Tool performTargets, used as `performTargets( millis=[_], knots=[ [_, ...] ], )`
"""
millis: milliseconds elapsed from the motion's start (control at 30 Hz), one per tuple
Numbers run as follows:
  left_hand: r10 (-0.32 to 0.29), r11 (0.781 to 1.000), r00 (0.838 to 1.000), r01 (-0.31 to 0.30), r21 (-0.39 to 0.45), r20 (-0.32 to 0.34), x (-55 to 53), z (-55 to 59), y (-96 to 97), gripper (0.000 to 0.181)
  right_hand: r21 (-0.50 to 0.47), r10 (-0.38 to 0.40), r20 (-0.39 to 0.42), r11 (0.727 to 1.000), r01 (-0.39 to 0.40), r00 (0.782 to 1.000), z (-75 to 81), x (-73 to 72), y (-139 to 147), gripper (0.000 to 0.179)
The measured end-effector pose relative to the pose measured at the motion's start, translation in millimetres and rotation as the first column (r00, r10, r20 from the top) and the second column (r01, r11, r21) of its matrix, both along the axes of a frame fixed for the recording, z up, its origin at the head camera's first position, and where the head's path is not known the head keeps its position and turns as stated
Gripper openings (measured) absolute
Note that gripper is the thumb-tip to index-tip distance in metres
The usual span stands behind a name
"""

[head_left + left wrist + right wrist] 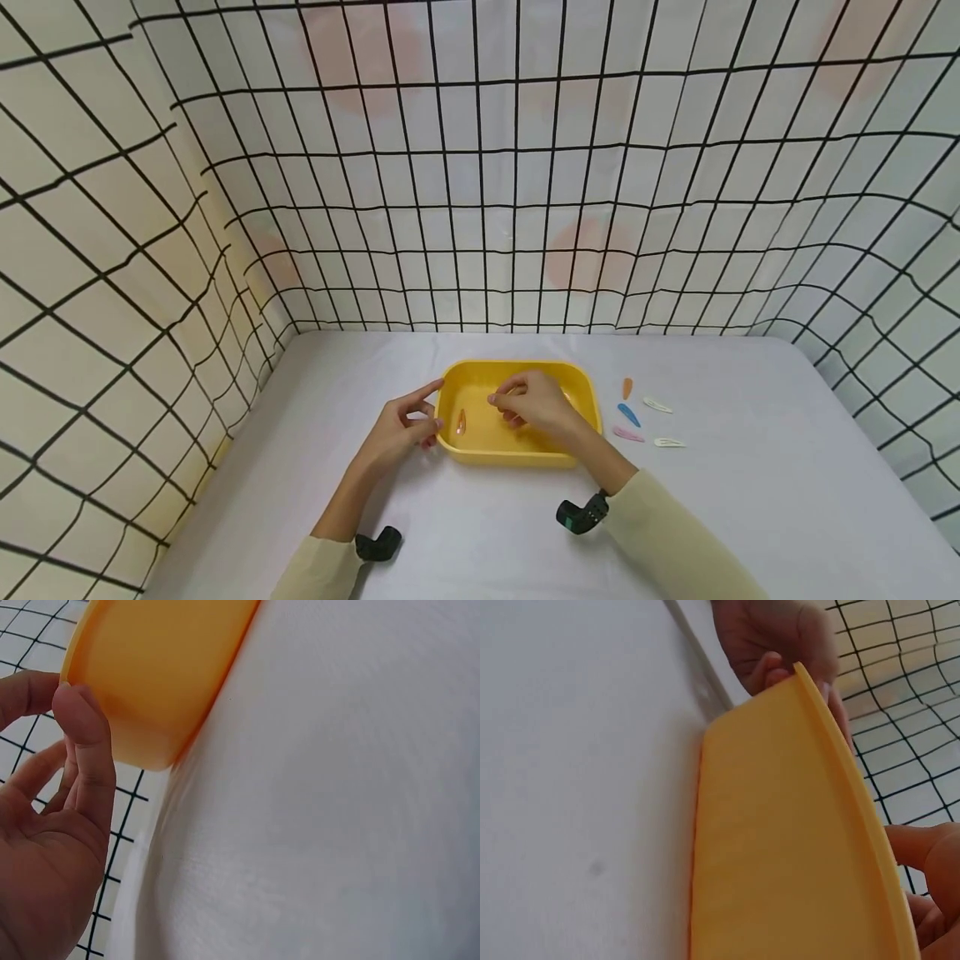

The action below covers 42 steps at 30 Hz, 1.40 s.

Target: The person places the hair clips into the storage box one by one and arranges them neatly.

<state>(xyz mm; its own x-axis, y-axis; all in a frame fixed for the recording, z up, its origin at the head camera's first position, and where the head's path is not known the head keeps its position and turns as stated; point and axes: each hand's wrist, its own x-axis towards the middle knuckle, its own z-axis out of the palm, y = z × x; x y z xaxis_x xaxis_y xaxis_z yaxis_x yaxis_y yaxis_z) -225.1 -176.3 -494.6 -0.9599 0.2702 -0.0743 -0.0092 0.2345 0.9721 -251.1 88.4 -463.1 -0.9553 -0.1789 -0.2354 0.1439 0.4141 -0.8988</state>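
In yellow tray (585, 392) — right hand (536, 404).

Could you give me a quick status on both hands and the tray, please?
Left hand touches yellow plastic tray rim. Right hand over tray, contents unclear. Orange hair clip inside. Nothing blocking.
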Motion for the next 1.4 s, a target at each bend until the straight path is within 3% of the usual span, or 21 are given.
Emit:
performTargets(
  millis=[467,733,1000,1400],
  knots=[
    [0.005,1.0,1.0,-0.005,0.004,-0.027,3.6,-2.1,0.8,0.064,-0.005,0.041,-0.111,0.999,-0.042,0.993,23.1,15.1,69.6,0.035],
    [0.009,1.0,0.999,-0.009,0.001,-0.047,-3.0,-2.8,-2.5,0.062,0.026,0.011,-0.142,1.0,-0.008,0.99,27.1,20.0,114.8,0.04],
    [-0.003,1.0,1.0,0.003,-0.002,-0.014,-4.3,2.8,-0.9,0.064,0.133,-0.051,-0.138,0.989,0.07,0.989,19.8,26.9,162.3,0.044],
    [-0.016,0.999,1.0,0.016,0.035,0.006,-2.4,-0.1,-0.2,0.065,0.239,-0.11,-0.127,0.961,0.138,0.986,-3.6,39.6,213.2,0.049]
  ],
)
